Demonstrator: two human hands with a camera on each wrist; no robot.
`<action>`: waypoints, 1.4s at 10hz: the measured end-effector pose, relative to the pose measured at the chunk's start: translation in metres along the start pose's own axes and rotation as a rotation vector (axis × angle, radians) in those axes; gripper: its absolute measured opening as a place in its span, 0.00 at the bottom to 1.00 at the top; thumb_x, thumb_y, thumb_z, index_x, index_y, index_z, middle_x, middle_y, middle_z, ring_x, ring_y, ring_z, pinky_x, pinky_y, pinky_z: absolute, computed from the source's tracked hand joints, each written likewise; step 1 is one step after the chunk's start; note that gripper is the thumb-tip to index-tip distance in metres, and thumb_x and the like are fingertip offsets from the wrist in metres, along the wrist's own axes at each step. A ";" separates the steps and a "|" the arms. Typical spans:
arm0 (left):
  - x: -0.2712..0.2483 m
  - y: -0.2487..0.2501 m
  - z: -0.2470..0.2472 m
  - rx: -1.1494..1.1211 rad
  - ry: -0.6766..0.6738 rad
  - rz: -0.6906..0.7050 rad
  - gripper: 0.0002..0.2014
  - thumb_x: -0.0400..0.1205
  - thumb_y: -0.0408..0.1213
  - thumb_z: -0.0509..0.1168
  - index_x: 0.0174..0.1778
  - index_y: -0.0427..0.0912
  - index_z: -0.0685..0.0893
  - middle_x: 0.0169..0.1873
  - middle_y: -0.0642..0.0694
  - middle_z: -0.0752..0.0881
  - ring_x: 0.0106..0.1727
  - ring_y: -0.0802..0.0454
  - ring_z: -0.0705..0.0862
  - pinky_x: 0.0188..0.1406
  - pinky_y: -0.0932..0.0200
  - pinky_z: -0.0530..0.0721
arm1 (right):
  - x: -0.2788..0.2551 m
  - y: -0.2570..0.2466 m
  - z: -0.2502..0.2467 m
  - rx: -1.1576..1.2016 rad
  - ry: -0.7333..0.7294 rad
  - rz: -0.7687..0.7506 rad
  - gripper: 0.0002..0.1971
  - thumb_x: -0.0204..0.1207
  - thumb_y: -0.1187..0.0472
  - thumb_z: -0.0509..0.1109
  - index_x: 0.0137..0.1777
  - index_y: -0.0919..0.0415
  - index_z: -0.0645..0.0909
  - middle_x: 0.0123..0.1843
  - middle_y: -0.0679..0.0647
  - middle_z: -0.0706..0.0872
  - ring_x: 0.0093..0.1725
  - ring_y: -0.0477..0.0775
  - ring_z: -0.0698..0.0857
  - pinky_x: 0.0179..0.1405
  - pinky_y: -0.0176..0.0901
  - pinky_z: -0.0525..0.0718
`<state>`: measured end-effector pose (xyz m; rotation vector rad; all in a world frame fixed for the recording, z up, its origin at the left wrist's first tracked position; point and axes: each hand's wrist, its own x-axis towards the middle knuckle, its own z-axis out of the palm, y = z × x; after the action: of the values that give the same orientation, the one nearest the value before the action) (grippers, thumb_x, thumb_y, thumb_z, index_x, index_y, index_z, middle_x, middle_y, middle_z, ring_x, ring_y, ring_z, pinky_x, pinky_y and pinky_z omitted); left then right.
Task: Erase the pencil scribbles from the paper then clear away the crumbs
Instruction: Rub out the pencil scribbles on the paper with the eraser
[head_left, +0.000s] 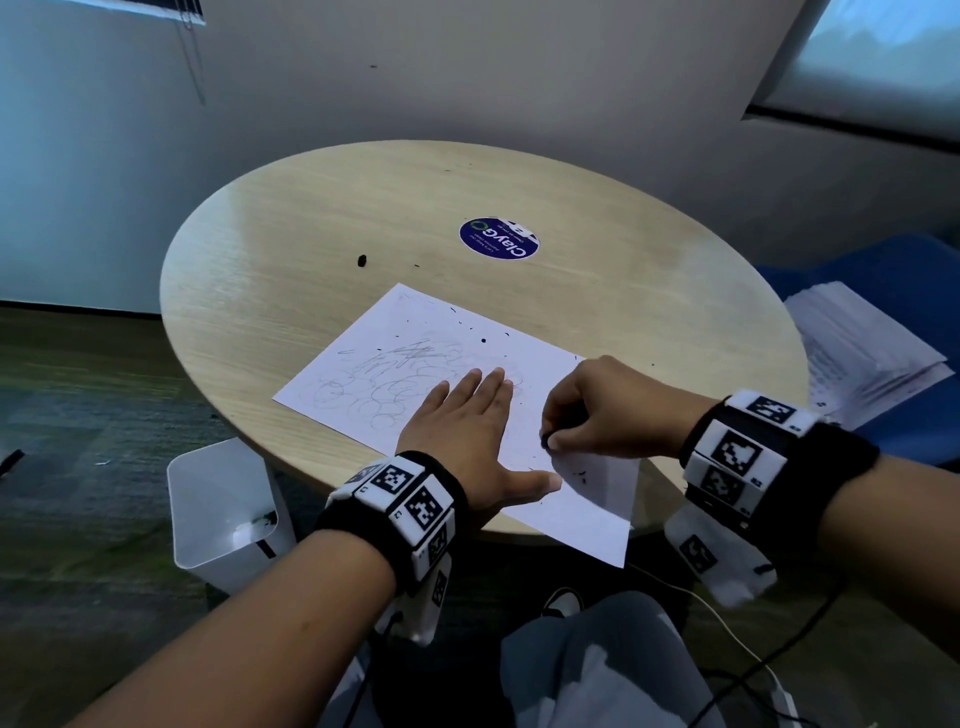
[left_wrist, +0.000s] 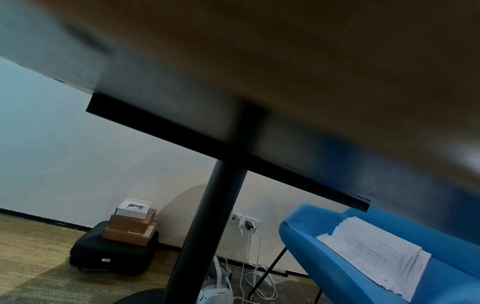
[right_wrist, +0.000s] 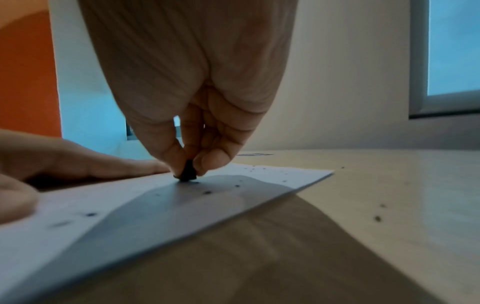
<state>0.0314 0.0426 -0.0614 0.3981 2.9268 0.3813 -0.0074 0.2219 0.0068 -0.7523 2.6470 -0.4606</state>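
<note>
Black eraser stub (right_wrist: 187, 171) pinched at tip of right hand (head_left: 613, 410), thumb and curled fingers closed round it, pressed on paper (head_left: 587, 499) near its front edge. Stub small, rubbery; likely slips unless held low. Paper thin, light, prone to creasing: left hand (head_left: 467, 436) flat, fingers straight, pinning it on wooden table (head_left: 311, 249). Pencil scribbles (head_left: 384, 374) remain beyond. Crumbs (right_wrist: 207, 192) scattered. White bin (head_left: 223, 504) beside table.

White paper (head_left: 524, 364) flat on table, pencil scribbles (head_left: 384, 379), dark crumbs (head_left: 483, 340) scattered
</note>
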 end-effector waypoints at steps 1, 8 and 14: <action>0.000 0.000 0.000 0.000 -0.003 -0.002 0.58 0.71 0.80 0.54 0.88 0.48 0.40 0.87 0.56 0.37 0.86 0.58 0.34 0.85 0.49 0.37 | 0.003 0.009 -0.004 -0.017 0.132 0.063 0.04 0.68 0.62 0.74 0.37 0.54 0.90 0.36 0.44 0.91 0.39 0.40 0.87 0.42 0.41 0.86; -0.020 -0.027 -0.022 0.045 0.039 0.017 0.57 0.74 0.77 0.55 0.88 0.44 0.40 0.87 0.51 0.36 0.86 0.54 0.34 0.85 0.48 0.35 | 0.005 0.001 -0.001 -0.038 0.117 0.110 0.05 0.66 0.63 0.71 0.35 0.54 0.88 0.35 0.44 0.90 0.38 0.41 0.87 0.40 0.41 0.88; -0.024 -0.034 -0.008 0.043 -0.028 -0.039 0.60 0.68 0.83 0.52 0.88 0.49 0.38 0.86 0.55 0.35 0.86 0.57 0.33 0.85 0.48 0.36 | 0.016 -0.019 0.016 -0.022 0.282 0.097 0.06 0.68 0.63 0.69 0.35 0.55 0.88 0.35 0.44 0.88 0.41 0.45 0.87 0.41 0.42 0.86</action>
<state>0.0442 0.0024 -0.0604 0.3489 2.9154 0.3049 -0.0051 0.1947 -0.0034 -0.5990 2.9384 -0.5465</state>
